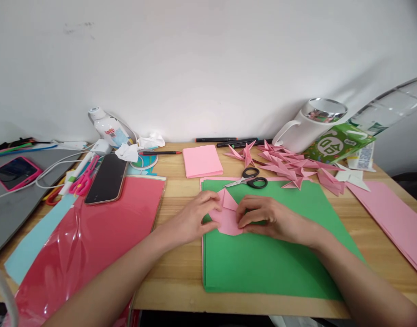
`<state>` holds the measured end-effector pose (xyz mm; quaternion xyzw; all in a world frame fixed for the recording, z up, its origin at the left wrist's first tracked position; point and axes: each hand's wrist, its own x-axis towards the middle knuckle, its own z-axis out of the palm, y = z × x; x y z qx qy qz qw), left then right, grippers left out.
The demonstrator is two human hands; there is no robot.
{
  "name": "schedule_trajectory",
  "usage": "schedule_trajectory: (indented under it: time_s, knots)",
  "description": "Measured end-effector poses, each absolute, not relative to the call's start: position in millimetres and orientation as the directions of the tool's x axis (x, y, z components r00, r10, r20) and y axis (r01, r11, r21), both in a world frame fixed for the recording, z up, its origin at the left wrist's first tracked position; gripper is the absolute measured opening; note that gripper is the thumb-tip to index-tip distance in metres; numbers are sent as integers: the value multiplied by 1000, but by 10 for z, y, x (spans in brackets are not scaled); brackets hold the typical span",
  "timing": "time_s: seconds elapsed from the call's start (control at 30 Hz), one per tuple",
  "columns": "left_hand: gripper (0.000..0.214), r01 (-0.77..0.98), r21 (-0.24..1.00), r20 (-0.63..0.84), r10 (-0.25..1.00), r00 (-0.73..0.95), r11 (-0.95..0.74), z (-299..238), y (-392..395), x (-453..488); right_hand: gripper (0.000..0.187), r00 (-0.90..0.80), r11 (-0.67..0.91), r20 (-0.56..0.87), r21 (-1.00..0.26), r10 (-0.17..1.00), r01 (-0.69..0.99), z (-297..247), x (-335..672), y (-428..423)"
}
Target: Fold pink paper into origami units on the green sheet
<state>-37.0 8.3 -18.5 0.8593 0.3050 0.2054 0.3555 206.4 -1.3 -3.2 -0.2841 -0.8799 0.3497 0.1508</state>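
Note:
A partly folded piece of pink paper, its top coming to a point with a creased flap, lies over the green paper sheets. My left hand grips its left side between thumb and fingers. On the opposite side my right hand pinches the right edge, fingers curled. Just beyond the hands, black-handled scissors rest at the back edge of the green sheets, blades pointing left. Behind them sits a stack of square pink paper.
Folded pink paper pieces pile up at the back right, before a white mug and a green carton. Leftward lie a phone, pink scissors and red paper in plastic. Pink strips lie far right.

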Motion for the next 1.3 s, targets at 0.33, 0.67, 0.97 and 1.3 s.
schedule_trajectory:
  time_s: [0.33,0.67,0.97,1.3]
  knots:
    - [6,391,634,175,617,768,-667,-134,39,-355,10,-540,426,88,-724,837,543,-175,1868,-62]
    - [6,437,552,197,620,759,-710,-66,50,-327,7,-452,373,84,-709,888,599,-236,1787,-103]
    - [6,410,748,97,698,710,-521,-112,2,-315,7,-458,365,78,-726,885,583,-245,1791,-97]
    - [26,494,774,7,786,618,-396,-141,-49,-302,8,-365,298,60,-705,929,644,-246,1690,-123]
